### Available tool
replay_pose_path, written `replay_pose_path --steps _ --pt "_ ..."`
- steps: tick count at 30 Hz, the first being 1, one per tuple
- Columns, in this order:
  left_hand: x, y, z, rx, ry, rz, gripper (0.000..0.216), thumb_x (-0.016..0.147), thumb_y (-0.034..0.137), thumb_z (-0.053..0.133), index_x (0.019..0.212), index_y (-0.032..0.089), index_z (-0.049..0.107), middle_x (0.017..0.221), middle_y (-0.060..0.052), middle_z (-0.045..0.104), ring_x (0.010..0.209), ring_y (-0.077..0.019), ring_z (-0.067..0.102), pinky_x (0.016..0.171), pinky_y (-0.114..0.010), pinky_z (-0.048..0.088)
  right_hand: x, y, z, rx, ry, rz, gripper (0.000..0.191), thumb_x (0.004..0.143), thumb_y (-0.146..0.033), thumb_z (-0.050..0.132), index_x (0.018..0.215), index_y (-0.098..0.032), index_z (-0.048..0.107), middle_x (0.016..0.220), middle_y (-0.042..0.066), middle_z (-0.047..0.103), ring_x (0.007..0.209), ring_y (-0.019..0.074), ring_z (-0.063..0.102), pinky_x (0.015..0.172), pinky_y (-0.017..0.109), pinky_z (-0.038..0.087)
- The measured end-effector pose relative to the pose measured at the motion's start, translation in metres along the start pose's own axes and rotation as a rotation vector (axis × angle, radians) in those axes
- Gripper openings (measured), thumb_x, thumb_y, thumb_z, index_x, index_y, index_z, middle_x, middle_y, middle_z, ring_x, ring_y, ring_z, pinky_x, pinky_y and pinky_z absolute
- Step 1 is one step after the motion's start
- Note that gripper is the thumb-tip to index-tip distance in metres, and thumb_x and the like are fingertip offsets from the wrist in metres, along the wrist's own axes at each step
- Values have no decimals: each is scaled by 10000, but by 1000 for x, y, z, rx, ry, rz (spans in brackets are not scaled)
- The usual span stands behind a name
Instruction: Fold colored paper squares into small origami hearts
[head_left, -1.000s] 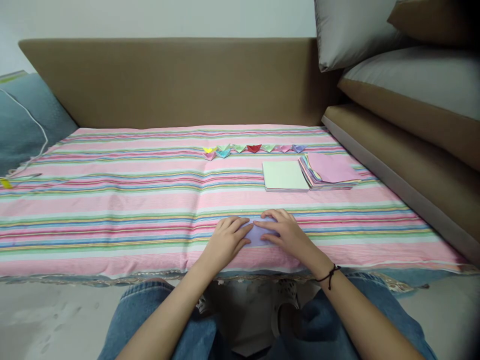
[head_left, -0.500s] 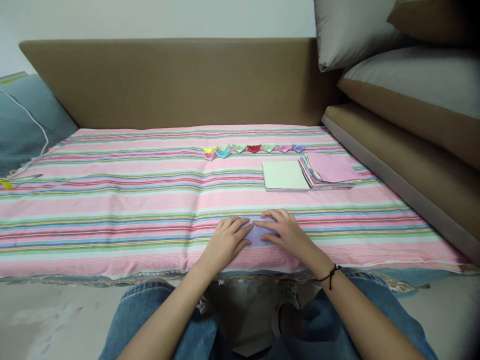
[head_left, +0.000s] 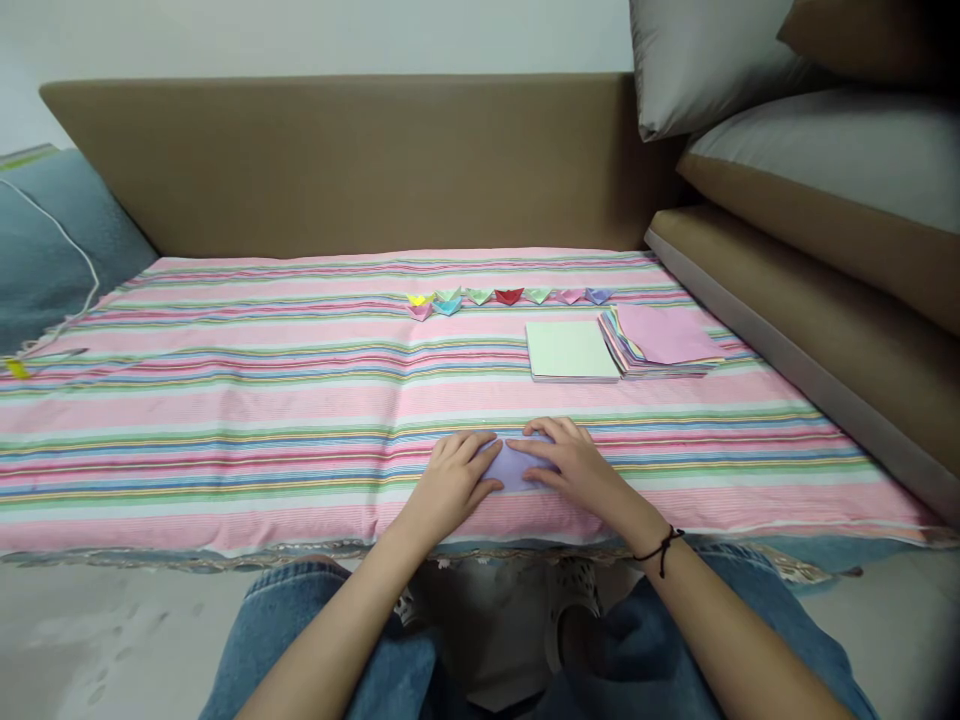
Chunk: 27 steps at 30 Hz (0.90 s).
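Bare forearms, no sleeves. Black cord bracelet [head_left: 660,548] on right wrist. Blue denim jeans [head_left: 300,640], patterned light slippers [head_left: 574,590].

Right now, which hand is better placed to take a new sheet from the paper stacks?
Probably the right hand: both the white stack and pink stack lie on its side.

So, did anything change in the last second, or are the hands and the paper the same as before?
Almost nothing changed. The left hand and the right hand stay pressed flat on the lilac paper, in the same place; nothing was picked up or released. The row of small folded paper boats and the two paper stacks on the striped cloth did not move. Only the camera shifted very slightly.
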<state>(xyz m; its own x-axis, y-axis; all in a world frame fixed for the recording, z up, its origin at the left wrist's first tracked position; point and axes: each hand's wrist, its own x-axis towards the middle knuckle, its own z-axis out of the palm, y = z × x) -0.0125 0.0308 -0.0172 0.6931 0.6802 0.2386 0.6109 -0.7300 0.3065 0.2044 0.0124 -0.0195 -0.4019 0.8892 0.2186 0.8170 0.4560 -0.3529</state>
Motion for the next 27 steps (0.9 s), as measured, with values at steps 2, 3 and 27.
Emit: replay_pose_path --steps 2,3,27 --pt "0 0 -1 -5 -6 2 447 849 293 578 1270 212 449 1268 -86 492 1145 -263 417 958 -433 352 0 0 0 -3 1 0 416 793 -292 656 1191 -365 561 1172 49 525 1037 253 460 857 407 392" --pt "0 0 -1 -8 -12 2 450 849 293 579 1271 212 447 1269 -85 490 1146 -263 415 959 -434 351 0 0 0 -5 2 0 418 793 -292 655 1192 -367 560 1174 48 524 1039 253 460 856 407 393" --pt "0 1 -3 158 41 -140 485 754 415 670 1211 322 535 1285 -94 454 1163 -324 374 941 -520 296 -2 2 5 -89 31 70 441 775 -371 663 1200 -381 546 1174 55 501 1057 275 441 829 413 391"
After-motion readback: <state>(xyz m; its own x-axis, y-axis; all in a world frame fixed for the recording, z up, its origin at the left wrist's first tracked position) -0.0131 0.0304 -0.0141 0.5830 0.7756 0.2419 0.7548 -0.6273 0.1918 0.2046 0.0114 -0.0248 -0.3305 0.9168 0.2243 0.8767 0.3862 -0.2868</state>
